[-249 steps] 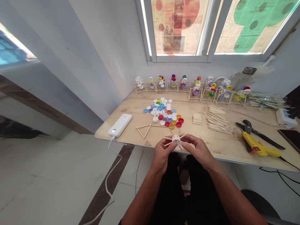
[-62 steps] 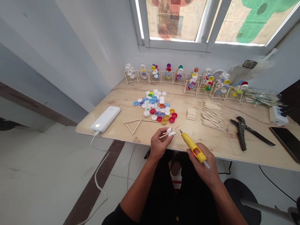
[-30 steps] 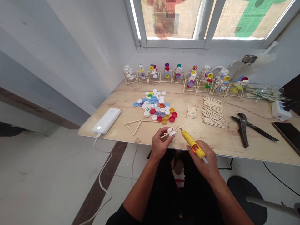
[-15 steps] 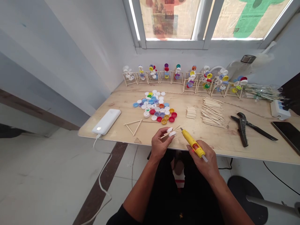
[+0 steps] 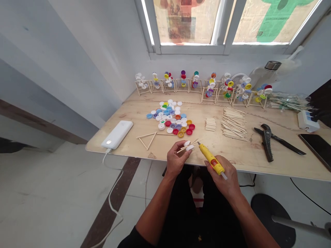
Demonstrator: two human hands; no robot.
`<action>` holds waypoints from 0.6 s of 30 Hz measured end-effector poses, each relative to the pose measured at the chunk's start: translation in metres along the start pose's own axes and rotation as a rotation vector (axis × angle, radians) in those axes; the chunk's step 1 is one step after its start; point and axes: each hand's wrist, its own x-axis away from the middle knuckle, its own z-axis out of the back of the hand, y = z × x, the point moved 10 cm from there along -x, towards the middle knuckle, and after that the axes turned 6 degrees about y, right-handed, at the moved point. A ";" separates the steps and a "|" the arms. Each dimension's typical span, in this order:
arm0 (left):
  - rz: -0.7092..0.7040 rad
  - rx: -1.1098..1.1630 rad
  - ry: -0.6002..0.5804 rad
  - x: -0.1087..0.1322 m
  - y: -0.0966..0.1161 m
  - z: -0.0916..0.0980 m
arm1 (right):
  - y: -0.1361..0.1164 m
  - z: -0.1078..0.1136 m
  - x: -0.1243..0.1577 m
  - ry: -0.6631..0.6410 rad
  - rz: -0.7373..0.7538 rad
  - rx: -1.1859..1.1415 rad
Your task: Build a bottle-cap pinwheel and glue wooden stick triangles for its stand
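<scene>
Above the table's front edge, my left hand (image 5: 177,159) is closed on a small assembly of thin wooden sticks with white bottle caps (image 5: 190,147) on it. My right hand (image 5: 225,175) grips a yellow glue gun (image 5: 211,159), its nozzle pointing up and left, close to the stick ends; whether it touches them I cannot tell. Just behind my left hand lies a pile of coloured bottle caps (image 5: 172,126). A triangle of sticks (image 5: 147,147) rests on the table to the left, with another stick reaching right from near its top corner.
Long sticks (image 5: 234,123) and short sticks (image 5: 210,124) lie right of the caps. Cutting pliers (image 5: 267,143), a phone (image 5: 317,148) and a white adapter (image 5: 308,121) are farther right. A cabled power bank (image 5: 117,134) sits left. Several stick-and-cap models (image 5: 183,84) line the wall.
The glue gun in my right hand has shifted slightly left, bringing its nozzle nearer the sticks. My left hand stays almost still with the sticks and caps.
</scene>
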 end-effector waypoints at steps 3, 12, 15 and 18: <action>0.016 0.006 0.008 0.000 -0.001 0.001 | 0.001 0.000 0.000 0.003 -0.003 0.007; 0.004 0.011 0.007 0.001 0.000 0.000 | 0.000 0.000 0.000 0.006 -0.004 0.014; -0.003 -0.001 0.008 0.000 0.000 0.001 | 0.004 0.002 -0.001 0.020 -0.037 0.014; -0.013 -0.004 0.002 0.000 0.001 0.000 | 0.005 0.003 -0.001 0.026 -0.045 0.015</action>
